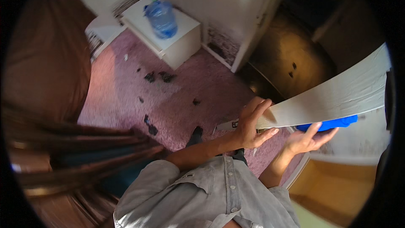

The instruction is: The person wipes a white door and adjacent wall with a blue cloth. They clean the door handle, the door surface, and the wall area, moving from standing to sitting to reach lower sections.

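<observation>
A white door [329, 96] stands edge-on in front of me and curves toward the upper right in the wide view. My left hand [254, 122] rests against its near end, close to the metal latch plate [234, 124], with the thumb and fingers spread around the edge. On the door's lower right side, my right hand [311, 139] holds a bright blue cloth [332, 124] against the surface. Part of the cloth is hidden behind the fingers and the door.
A clear blue water jug [161, 19] stands on a white cabinet [182, 42]. Dark debris [166, 76] lies on the pink carpet [177, 101]. Brown curtains [47, 57] hang at left. A dark doorway [284, 57] opens beyond the door; a wooden compartment [335, 177] is at lower right.
</observation>
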A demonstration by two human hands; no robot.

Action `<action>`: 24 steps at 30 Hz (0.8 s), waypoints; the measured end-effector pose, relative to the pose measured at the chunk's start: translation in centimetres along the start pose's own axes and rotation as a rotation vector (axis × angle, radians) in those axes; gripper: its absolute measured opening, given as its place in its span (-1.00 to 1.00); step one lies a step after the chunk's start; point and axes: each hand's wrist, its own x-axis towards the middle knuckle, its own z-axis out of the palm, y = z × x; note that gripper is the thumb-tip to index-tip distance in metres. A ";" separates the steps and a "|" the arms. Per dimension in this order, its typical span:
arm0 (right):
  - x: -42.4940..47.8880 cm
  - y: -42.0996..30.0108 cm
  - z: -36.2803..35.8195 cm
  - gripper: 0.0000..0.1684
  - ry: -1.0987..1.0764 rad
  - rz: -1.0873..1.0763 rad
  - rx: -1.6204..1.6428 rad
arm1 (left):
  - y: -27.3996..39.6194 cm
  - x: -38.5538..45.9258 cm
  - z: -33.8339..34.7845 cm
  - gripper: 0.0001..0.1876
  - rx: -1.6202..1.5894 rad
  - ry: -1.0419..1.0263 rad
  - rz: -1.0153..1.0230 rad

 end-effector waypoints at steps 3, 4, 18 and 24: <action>-4.7 -4.9 0.1 -0.19 0.021 -0.022 -0.122 | 0.7 -1.6 -2.8 -0.31 -0.082 -0.085 -0.011; -6.1 -6.3 -0.2 -0.18 0.001 -0.035 -0.128 | 0.7 -2.0 -3.4 -0.34 -0.121 -0.099 -0.006; -17.1 -9.1 -2.8 -0.32 -0.157 -0.549 -0.688 | 0.9 -3.4 -4.2 -0.63 -0.538 -0.181 -0.155; -16.2 -8.2 -3.9 -0.58 -0.208 -0.806 -1.119 | 0.4 -3.9 -3.4 -0.67 -0.828 -0.201 -0.224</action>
